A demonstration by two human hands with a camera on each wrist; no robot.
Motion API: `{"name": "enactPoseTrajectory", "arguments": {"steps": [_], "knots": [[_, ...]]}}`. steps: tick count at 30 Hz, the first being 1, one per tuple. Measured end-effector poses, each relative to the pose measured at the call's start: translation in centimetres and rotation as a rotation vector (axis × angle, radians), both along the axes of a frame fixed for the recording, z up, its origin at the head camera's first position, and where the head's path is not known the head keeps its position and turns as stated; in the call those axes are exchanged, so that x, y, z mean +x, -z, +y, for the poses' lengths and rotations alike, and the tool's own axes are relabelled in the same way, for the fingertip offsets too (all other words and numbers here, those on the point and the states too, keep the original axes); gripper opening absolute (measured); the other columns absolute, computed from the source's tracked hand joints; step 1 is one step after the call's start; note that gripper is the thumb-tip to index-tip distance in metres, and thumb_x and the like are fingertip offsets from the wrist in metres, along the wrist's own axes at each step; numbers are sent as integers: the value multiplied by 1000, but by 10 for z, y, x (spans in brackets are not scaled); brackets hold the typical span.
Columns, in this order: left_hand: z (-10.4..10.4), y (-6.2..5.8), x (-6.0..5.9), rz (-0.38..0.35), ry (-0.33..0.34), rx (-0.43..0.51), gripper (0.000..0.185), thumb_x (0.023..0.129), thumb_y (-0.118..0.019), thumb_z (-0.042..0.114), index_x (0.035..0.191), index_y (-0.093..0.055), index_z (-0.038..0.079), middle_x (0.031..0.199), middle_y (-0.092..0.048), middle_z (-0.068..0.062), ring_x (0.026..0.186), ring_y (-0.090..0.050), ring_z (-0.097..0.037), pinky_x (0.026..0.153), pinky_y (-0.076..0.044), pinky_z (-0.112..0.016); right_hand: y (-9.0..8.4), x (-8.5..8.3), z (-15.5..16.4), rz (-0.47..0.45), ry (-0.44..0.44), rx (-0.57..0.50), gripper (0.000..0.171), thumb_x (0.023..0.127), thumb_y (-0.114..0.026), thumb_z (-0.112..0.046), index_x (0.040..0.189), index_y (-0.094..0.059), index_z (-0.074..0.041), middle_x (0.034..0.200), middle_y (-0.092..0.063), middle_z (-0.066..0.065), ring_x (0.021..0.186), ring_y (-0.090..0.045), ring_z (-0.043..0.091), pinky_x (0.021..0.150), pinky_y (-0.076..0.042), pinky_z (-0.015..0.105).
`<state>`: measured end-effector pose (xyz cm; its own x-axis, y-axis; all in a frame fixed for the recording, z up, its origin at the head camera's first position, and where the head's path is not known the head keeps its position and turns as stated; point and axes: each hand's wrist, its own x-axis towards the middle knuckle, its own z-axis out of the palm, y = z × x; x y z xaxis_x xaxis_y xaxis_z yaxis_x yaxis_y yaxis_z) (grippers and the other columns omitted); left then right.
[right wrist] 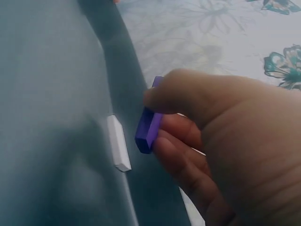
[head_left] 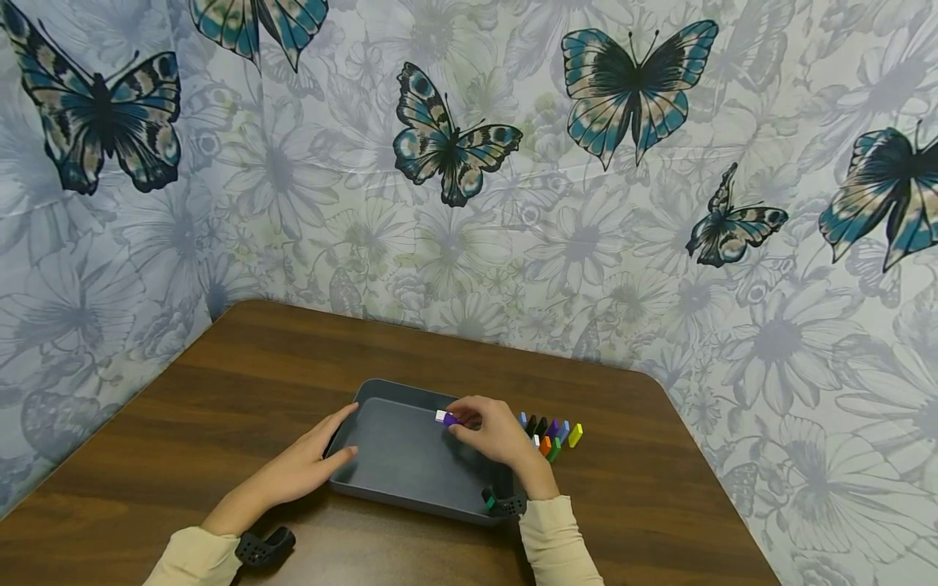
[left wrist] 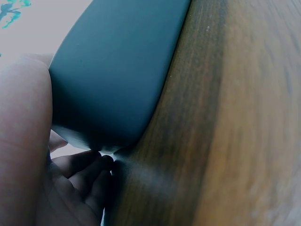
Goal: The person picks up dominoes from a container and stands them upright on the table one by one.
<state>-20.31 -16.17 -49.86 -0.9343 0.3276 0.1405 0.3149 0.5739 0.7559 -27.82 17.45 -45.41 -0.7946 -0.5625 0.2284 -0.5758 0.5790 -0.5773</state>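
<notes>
The right hand (head_left: 498, 435) has its grip pinched on a purple block (right wrist: 148, 127), thumb above and fingers (right wrist: 181, 155) below, over the far right corner of the grey tray (head_left: 410, 464). A white block (right wrist: 118, 142) stands in the tray just beside it. The left hand (head_left: 311, 464) rests with its grip spread and relaxed against the tray's left wall. More coloured blocks (head_left: 553, 433) lie on the desk (head_left: 220, 407) right of the tray.
</notes>
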Motion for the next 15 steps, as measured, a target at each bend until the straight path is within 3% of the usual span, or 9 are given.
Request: {"name": "enactPoseTrajectory", "arguments": {"steps": [15], "knots": [[0,0,0,1,4,1,73,107,-56,38,165,-20,10,167,-22,-27,151,-26,-52,111,-32,-73,-25,5,17,-5,19,-47,24,94,-76,-13,118,-73,-12,104,-74,-2,92,-71,11,86,-60,34]]}}
